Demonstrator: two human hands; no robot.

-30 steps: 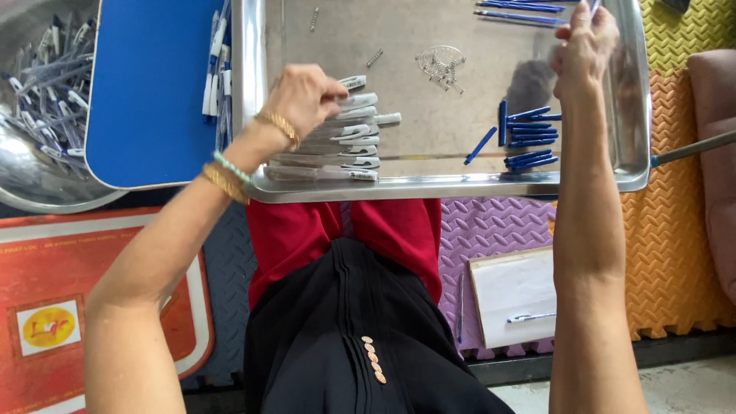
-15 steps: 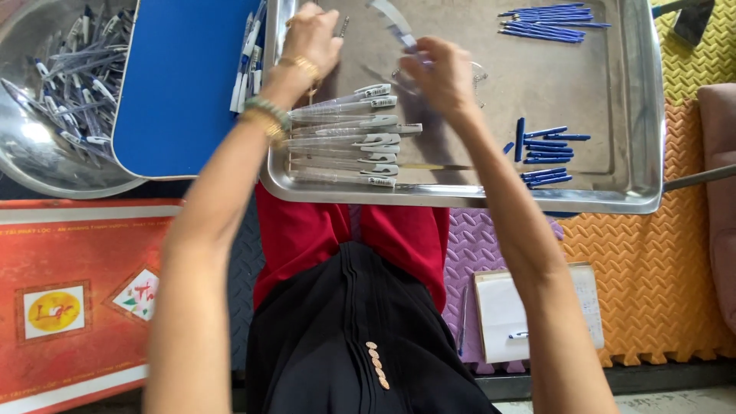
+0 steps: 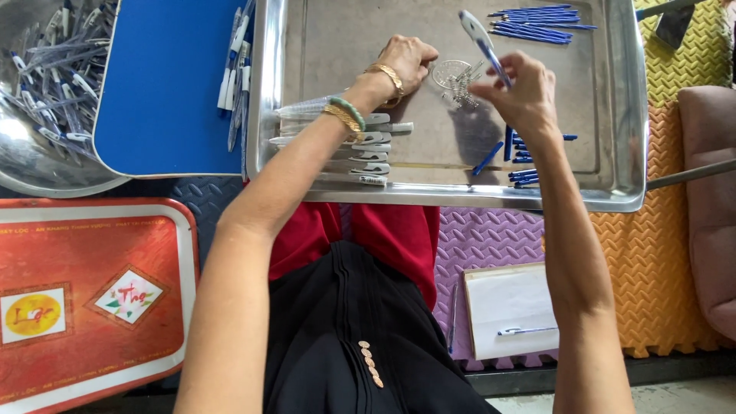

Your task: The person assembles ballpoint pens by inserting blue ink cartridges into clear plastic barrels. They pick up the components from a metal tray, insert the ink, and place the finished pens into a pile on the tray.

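We look down on a steel tray (image 3: 613,115) resting across a seated person's lap. The right hand (image 3: 517,84) pinches a white-and-blue pen barrel (image 3: 481,40), held tilted above the tray's middle. The left hand (image 3: 405,65), fingers curled together, reaches down to a small heap of metal springs (image 3: 458,80) just left of the right hand. White pen barrels (image 3: 360,146) lie in a row at the tray's near left; blue refills (image 3: 537,19) sit at the far right, more blue parts (image 3: 521,165) near the right wrist. A blue tray (image 3: 165,84) and a bowl of pen parts (image 3: 46,69) lie left.
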